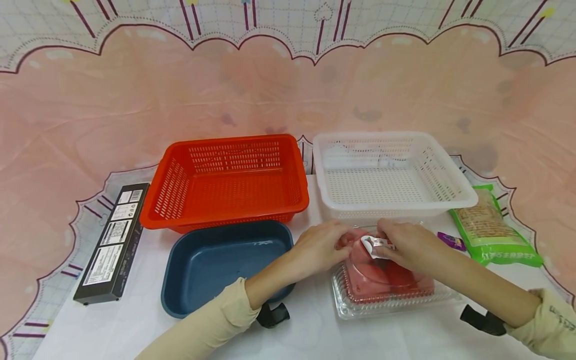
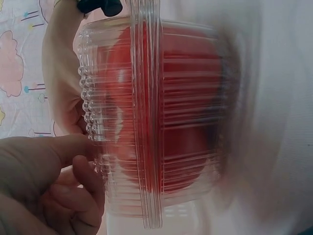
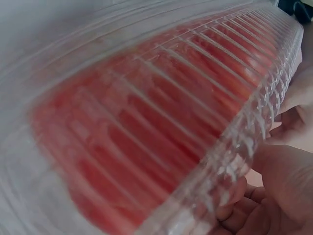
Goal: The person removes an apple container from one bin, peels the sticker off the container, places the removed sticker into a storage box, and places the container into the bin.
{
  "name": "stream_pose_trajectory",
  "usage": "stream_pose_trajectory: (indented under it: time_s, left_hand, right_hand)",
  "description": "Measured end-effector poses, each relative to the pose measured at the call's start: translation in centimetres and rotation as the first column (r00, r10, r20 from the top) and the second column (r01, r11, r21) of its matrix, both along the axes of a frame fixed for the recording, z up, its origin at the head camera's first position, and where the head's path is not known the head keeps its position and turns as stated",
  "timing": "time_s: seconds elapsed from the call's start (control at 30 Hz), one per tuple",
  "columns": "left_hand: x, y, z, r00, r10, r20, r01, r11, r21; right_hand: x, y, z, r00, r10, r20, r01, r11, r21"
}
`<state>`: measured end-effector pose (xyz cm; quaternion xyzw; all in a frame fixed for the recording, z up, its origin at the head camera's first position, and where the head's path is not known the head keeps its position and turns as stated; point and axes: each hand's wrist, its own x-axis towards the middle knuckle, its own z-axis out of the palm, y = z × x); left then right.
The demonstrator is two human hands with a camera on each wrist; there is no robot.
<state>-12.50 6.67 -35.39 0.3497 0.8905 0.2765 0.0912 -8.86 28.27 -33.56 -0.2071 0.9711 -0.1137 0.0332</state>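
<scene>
A: Where is the clear box with the red food?

B: On the desk, near the person, right of the blue tray.

A: Why both hands on it?

B: The left hand holds the far edge steady. The right hand pinches the white sticker on the lid.

orange basket | white basket (beside it) | blue tray | black box | green packet

clear ribbed clamshell, probably tomatoes inside
</scene>
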Motion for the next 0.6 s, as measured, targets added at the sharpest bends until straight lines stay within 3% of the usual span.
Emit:
stream_pose_trajectory:
  time_s: [0.23,0.47,0.6]
  left_hand:
    - [-0.1,0.7,0.3,1.000,-0.021,-0.023,0.020,0.999,-0.033]
    - [-0.3,1.6,0.4,0.999,-0.042,-0.025,0.041,0.998,-0.048]
    - [-0.5,2.0,0.3,0.998,-0.055,-0.011,0.054,0.998,-0.036]
  right_hand:
    - [-0.4,0.7,0.0,0.999,-0.009,0.053,0.009,1.000,-0.004]
    - [-1.8,2.5,0.3,0.968,0.036,0.250,-0.002,0.991,-0.135]
    - [-2.4,3.6,0.2,0.972,0.050,0.230,0.001,0.976,-0.216]
